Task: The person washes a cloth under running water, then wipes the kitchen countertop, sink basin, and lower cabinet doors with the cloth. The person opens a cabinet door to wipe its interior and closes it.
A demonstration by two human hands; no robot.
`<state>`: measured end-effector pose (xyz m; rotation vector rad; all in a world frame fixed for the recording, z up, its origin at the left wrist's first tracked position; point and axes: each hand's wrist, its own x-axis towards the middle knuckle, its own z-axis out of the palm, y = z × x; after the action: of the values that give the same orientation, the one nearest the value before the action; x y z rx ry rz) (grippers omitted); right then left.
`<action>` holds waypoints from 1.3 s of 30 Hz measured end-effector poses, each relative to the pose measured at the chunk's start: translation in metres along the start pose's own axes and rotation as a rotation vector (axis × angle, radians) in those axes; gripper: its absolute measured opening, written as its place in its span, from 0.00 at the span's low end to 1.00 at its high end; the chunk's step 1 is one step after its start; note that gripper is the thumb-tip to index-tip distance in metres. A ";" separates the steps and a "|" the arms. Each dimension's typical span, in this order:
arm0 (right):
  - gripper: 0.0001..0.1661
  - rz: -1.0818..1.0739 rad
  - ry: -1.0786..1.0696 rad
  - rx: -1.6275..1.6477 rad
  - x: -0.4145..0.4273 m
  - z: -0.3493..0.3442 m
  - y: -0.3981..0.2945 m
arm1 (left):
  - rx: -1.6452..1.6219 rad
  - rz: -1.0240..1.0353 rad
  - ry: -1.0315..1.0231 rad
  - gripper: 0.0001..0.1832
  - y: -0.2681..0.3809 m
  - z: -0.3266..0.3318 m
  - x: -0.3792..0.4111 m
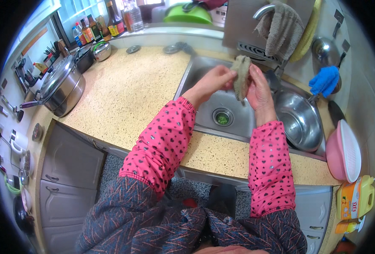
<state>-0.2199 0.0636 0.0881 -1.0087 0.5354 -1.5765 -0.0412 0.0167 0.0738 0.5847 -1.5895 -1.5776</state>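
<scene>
A greyish-beige cloth [240, 76] is bunched lengthwise between my two hands, above the left basin of a stainless steel sink [203, 122]. My left hand [217, 79] grips its left side, thumb on top. From the right, my right hand [259, 85] holds the cloth's other edge, the fingers partly behind it. Below, green scraps [222, 118] lie in the drain strainer. Pink patterned sleeve covers reach from both wrists up the forearms.
In the right basin sits a steel bowl [297, 117]. Towels hang around the faucet [263, 12]. A pink basin [336, 152] and a yellow detergent jug [354, 198] stand at the right. A steel pot [63, 89] with a protruding handle occupies the left counter; bottles [93, 30] line the sill.
</scene>
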 end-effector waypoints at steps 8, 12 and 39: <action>0.12 -0.120 0.298 -0.291 0.015 -0.053 0.009 | -0.114 0.048 0.226 0.07 -0.001 -0.011 0.008; 0.11 -0.124 0.378 -0.088 0.015 -0.031 0.002 | 0.300 -0.036 0.106 0.09 -0.010 -0.022 0.007; 0.25 -0.383 0.211 -1.141 -0.006 0.034 0.041 | 0.741 0.355 0.365 0.17 -0.005 0.042 0.000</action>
<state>-0.1692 0.0648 0.0718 -1.8657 1.5579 -1.6968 -0.0759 0.0410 0.0737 0.8580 -1.8374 -0.5503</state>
